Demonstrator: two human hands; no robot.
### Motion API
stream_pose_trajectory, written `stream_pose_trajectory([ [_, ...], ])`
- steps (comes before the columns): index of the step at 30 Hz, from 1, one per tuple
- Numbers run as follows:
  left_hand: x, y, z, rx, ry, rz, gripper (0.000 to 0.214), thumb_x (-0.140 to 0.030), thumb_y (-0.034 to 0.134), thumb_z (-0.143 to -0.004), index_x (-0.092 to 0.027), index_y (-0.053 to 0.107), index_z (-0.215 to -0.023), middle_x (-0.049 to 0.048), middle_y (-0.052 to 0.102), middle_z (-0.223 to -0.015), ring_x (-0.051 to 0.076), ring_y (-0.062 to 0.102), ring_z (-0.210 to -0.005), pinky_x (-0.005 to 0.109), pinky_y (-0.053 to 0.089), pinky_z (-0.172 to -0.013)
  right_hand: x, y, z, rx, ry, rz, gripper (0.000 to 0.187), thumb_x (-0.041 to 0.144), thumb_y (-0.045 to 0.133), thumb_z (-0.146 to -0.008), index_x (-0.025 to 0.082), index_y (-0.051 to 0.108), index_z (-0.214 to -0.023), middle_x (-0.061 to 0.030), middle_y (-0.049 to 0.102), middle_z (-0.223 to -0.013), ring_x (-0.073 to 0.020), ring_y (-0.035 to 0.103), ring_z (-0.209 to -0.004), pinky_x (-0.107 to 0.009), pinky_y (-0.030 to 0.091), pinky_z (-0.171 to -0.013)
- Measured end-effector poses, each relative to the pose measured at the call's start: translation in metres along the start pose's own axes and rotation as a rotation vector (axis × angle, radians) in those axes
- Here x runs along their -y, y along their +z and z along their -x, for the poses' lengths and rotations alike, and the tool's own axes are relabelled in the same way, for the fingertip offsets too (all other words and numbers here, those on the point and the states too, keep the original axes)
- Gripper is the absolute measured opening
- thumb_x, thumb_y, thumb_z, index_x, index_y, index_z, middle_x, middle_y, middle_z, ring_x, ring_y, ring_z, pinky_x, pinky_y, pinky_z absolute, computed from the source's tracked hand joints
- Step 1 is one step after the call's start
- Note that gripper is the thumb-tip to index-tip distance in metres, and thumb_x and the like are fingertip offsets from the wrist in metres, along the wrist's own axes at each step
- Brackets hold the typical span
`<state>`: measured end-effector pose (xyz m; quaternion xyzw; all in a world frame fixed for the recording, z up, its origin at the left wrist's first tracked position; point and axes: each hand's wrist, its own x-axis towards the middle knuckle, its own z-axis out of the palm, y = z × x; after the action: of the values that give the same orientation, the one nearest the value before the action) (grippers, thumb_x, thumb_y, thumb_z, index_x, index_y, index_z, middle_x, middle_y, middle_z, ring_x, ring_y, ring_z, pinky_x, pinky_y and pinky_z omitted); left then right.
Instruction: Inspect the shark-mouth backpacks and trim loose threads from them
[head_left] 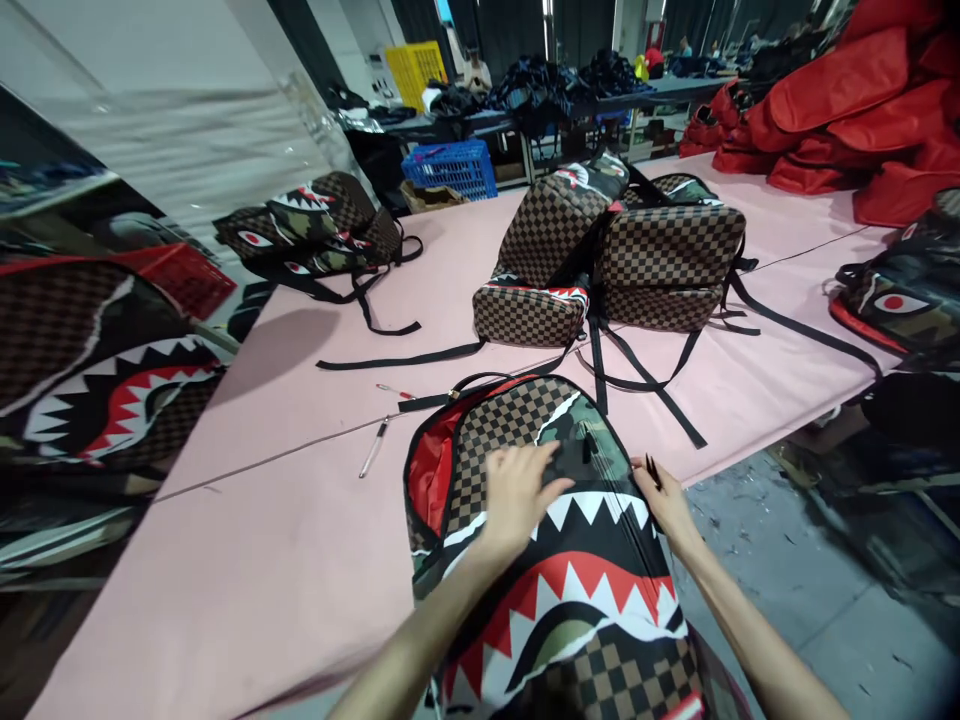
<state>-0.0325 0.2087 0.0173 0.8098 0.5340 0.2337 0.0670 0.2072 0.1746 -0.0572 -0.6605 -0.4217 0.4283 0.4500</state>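
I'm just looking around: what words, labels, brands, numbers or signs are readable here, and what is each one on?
None: I find no readable word, brand, number or sign.
Nearest backpack: printed teeth and checks, no legible lettering.
White pen on the pink table: any marking is too small to read.
Blue crate and yellow crate: any markings are too blurred.

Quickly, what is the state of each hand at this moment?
Left hand: open, over the backpack.
Right hand: closed, holding a small dark pointed tool.
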Motion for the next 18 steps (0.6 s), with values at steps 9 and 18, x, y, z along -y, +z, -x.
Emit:
stream_pose_trajectory([
  [9, -0.031, 0.047, -0.056, -0.203, 0.157, -0.055, 0.024, -0.022, 0.041, -0.092, -0.017, 0.060, -0.079, 0.0027, 0.066, -0.072, 0.016, 0.058, -0.066, 0.030, 0.039, -0.066, 0.025, 0.011, -0.001, 0.029, -0.178, 0.185, 0.026, 0.044, 0.055, -0.072, 0.019, 0.052, -0.069, -0.0002, 0.056, -0.063, -0.0179, 0.051, -0.061, -0.028, 0.038, -0.061],
  [18, -0.036, 0.023, -0.060, -0.285, -0.070, 0.059, 0.031, -0.031, 0.044, -0.089, -0.018, 0.055, -0.063, -0.0002, 0.055, -0.054, 0.015, 0.051, -0.054, 0.025, 0.037, -0.054, 0.038, 0.010, -0.009, 0.203, -0.268, -0.024, 0.025, 0.040, 0.058, -0.070, 0.019, 0.047, -0.064, 0.0028, 0.048, -0.059, -0.0141, 0.044, -0.059, -0.026, 0.036, -0.059],
])
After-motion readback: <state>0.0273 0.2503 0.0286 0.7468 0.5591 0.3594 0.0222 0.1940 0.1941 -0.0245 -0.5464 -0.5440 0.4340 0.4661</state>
